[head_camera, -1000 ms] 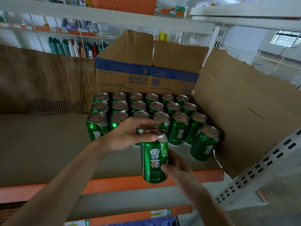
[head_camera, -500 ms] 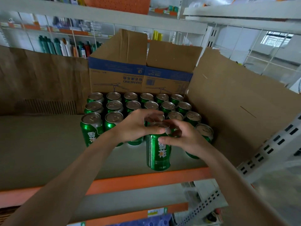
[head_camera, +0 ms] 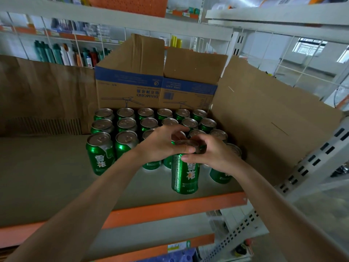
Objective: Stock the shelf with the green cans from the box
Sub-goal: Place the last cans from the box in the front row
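Left of the green can (head_camera: 186, 174) I hold, a block of matching cans (head_camera: 126, 125) stands in rows on the shelf (head_camera: 47, 176), running behind it to the cardboard box (head_camera: 132, 91). My left hand (head_camera: 160, 146) curls over that can's top rim, thumb in front. The can stands upright near the shelf's orange front edge. My right hand (head_camera: 215, 156) grips its upper side from the right, thumb across the label.

green cans (head_camera: 100, 154): about 20, some hidden | hands (head_camera: 160, 146): 2 | cardboard box (head_camera: 130, 87): 1
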Demonstrator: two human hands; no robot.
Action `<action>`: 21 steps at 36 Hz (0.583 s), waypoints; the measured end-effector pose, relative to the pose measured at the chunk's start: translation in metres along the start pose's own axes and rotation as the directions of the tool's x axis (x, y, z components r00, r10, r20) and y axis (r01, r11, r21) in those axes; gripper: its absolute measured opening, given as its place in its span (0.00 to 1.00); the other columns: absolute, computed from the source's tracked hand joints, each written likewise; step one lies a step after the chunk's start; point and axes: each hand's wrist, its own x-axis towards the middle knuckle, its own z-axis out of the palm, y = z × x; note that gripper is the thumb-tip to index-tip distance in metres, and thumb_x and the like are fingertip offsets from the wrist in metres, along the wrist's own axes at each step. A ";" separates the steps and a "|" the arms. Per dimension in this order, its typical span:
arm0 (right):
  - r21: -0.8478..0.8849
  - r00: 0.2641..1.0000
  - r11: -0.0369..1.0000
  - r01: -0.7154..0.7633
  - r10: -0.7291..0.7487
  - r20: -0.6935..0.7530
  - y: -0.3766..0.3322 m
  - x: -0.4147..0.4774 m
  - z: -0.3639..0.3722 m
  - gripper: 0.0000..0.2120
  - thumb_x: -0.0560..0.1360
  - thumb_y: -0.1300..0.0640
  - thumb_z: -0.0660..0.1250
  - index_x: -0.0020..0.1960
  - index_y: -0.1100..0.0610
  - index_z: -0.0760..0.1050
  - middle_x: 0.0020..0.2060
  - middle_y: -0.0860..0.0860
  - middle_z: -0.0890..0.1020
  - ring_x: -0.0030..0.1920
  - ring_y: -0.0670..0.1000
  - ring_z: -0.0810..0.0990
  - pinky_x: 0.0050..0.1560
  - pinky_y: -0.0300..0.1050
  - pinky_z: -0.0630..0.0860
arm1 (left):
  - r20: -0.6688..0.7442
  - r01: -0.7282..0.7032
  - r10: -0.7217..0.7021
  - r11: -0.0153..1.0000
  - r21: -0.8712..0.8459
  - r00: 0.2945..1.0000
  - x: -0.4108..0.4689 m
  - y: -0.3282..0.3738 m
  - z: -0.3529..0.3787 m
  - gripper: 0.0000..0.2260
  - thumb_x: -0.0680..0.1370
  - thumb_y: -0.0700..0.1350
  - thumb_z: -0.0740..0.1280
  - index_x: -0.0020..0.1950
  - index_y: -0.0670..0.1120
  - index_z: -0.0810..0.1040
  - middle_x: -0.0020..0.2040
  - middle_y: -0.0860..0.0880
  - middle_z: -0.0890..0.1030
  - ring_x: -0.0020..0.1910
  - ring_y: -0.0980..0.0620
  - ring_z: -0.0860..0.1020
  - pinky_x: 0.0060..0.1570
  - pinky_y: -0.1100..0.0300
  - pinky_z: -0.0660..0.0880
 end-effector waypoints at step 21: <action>-0.128 0.997 0.988 -0.081 0.083 0.003 0.024 0.012 -0.022 0.25 0.62 0.48 0.79 0.55 0.53 0.74 0.53 0.49 0.80 0.56 0.48 0.78 0.61 0.55 0.73 | -0.046 0.151 -0.159 0.979 -0.140 0.986 -0.047 -0.059 0.000 0.08 0.76 0.45 0.68 0.50 0.58 0.76 0.44 0.65 0.81 0.47 0.70 0.76 0.46 0.69 0.72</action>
